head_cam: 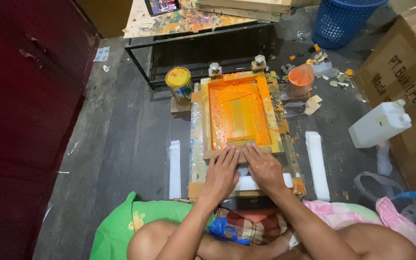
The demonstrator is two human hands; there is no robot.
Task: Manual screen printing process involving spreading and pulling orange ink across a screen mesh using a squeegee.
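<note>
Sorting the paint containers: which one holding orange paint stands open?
The orange-filled cup, right of the wooden screen frame. The yellow tin on the frame's left has its lid on.

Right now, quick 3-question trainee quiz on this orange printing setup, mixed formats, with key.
1. True or false: both hands press flat on the near edge of the wooden screen frame.
2. Which container stands left of the frame? A) blue basket B) paint tin with a yellow lid C) white jug
3. Fill in: the ink coating the inside of the frame is ____.

Key
1. True: the left hand and the right hand lie side by side, palms down, on the frame's near rail.
2. B: the paint tin. The blue basket and white jug are to the right.
3. Orange.
</note>
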